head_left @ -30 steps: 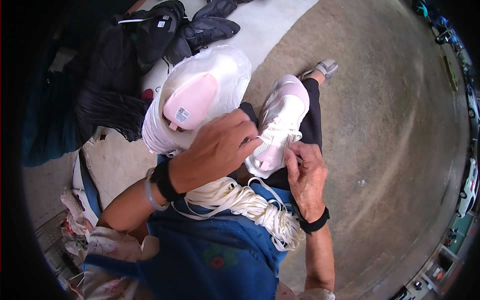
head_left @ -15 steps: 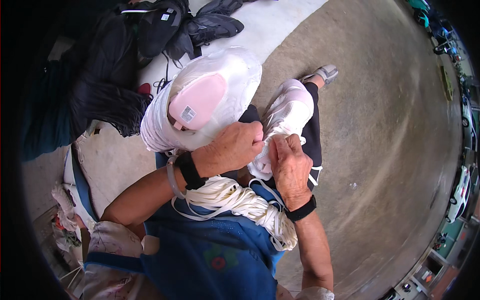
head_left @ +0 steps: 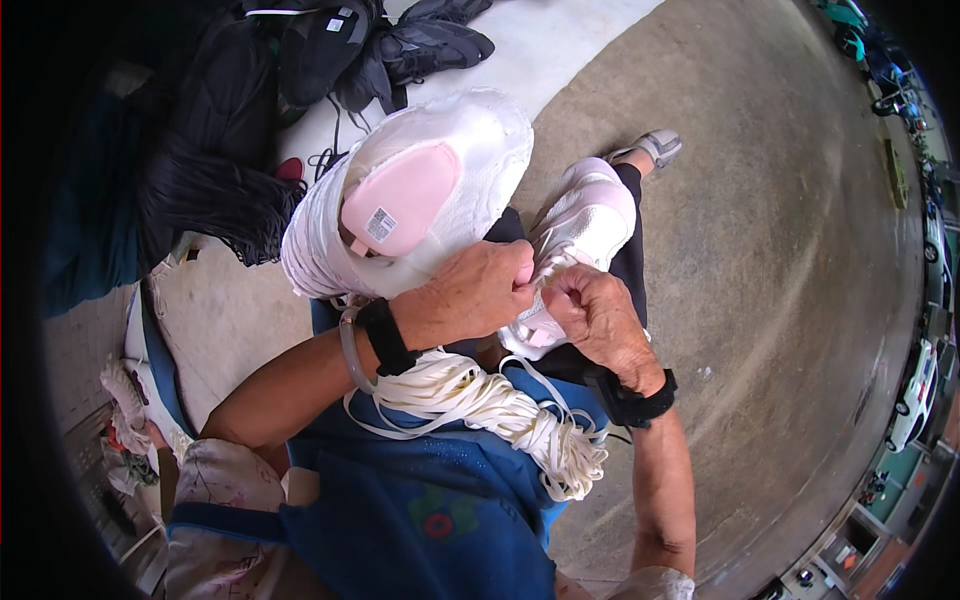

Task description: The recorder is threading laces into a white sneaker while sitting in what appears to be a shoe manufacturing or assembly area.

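Note:
A white and pink sneaker (head_left: 590, 215) lies on my right thigh, its toe pointing away and white laces crossing its front. My left hand (head_left: 470, 290) is closed at the left edge of the lacing. My right hand (head_left: 600, 315) pinches at the lacing from the right, seemingly on a shoelace; its fingertips are partly hidden. What the left fingers hold cannot be made out. Left of the sneaker rests a nested stack of white shoes (head_left: 490, 150), the top one showing a pink insole (head_left: 405, 200). A bundle of cream shoelaces (head_left: 470, 400) lies across my lap.
Black shoes (head_left: 435, 50) lie on a white sheet (head_left: 560, 40) at the far left. A thick bundle of black laces (head_left: 220, 190) hangs nearby. My blue apron (head_left: 400, 520) covers my lap. Concrete floor (head_left: 760, 250) stretches right, with parked vehicles (head_left: 915, 390) beyond.
My right hand has turned and shifted slightly right, its wrist farther out from the lace bundle. My left hand stays nearly in place beside the sneaker.

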Demonstrator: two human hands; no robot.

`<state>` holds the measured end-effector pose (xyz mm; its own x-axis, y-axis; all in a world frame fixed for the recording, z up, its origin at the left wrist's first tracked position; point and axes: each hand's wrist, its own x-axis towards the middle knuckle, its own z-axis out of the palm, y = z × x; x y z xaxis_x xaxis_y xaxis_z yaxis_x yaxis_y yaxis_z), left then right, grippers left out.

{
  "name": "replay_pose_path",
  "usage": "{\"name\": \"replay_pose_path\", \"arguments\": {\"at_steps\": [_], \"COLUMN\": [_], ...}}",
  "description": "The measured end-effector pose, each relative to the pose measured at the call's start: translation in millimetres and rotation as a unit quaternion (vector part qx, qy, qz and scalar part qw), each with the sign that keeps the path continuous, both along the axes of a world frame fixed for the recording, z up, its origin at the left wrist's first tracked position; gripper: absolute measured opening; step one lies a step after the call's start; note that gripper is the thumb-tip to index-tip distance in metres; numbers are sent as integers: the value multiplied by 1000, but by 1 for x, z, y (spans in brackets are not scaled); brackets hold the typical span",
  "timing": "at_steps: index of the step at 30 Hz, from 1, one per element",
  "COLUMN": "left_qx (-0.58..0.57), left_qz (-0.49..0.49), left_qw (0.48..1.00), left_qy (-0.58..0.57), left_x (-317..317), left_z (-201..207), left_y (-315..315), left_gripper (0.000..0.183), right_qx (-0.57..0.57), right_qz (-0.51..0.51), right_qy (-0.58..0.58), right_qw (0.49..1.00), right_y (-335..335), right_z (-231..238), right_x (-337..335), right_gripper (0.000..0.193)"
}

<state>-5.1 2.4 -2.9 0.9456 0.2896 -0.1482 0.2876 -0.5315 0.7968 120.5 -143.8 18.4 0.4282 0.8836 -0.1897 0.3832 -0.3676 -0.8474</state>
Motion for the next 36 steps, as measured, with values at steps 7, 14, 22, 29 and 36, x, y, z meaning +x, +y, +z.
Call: {"name": "replay_pose_path", "arguments": {"at_steps": [7,14,22,29,36], "left_qx": [-21,-8,13,27,39], "left_qz": [-5,-1,-28,-60,-84], "left_qw": [1000,1000,997,996,994], "left_qy": [-11,-26,-72,-59,-59], "left_x": [3,4,7,10,11], "left_z": [2,1,6,7,6], "left_y": [1,2,0,-4,-1], "left_gripper": [18,17,19,18,15], "right_qx": [-3,-19,51,10,25], "right_qz": [6,-31,-97,-149,-122], "right_qy": [21,182,177,267,212], "right_qw": [1000,983,978,952,969], "right_y": [-5,-19,-32,-30,-32], "right_z": [3,9,-7,0,-5], "right_x": [-7,-16,-17,-15,-20], "right_gripper": [15,20,15,12,14]}}
